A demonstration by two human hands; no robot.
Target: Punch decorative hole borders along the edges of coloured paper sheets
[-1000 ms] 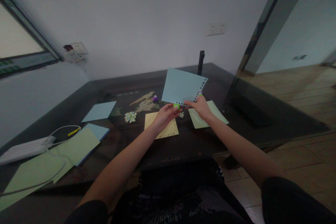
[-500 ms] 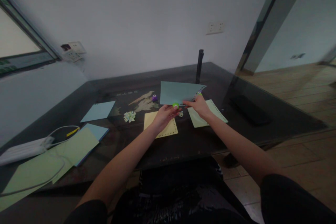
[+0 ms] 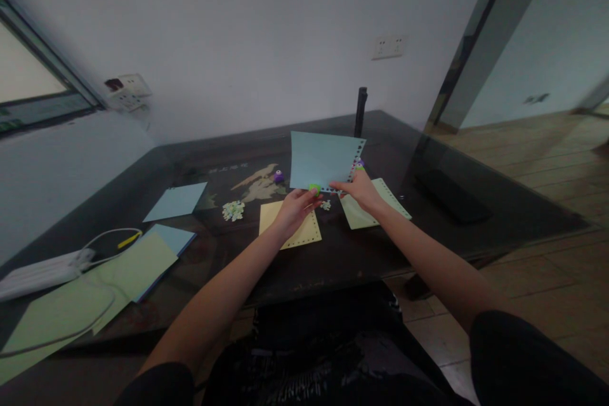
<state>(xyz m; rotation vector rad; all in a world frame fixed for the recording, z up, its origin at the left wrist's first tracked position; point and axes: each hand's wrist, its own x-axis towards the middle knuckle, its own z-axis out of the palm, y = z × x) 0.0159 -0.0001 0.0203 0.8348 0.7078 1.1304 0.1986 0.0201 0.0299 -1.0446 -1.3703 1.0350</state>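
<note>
My left hand (image 3: 295,209) is closed on a small green craft punch (image 3: 314,189), at the lower edge of a light blue sheet of paper (image 3: 321,158). My right hand (image 3: 360,191) pinches that sheet near its lower right corner and tilts it up above the table. Dark punched holes run along the sheet's right edge and part of its lower edge. Just behind my right hand shows a small green and purple piece (image 3: 360,165), partly hidden. Below lie a yellow sheet (image 3: 304,236) and a pale green sheet (image 3: 359,212), both with holes along their edges.
On the dark table (image 3: 285,273) are a pile of paper cut-outs (image 3: 233,210), a smaller pile (image 3: 325,205) and a purple punch (image 3: 278,176). Blue paper (image 3: 176,200), green sheets (image 3: 137,266) and a white power strip (image 3: 42,276) with cable lie left. A black post (image 3: 360,111) stands behind.
The blue sheet has been tipped more upright, its face turned toward me, so its holed right edge shows more clearly. Both hands stay nearly in place, the punch still at the lower edge.
</note>
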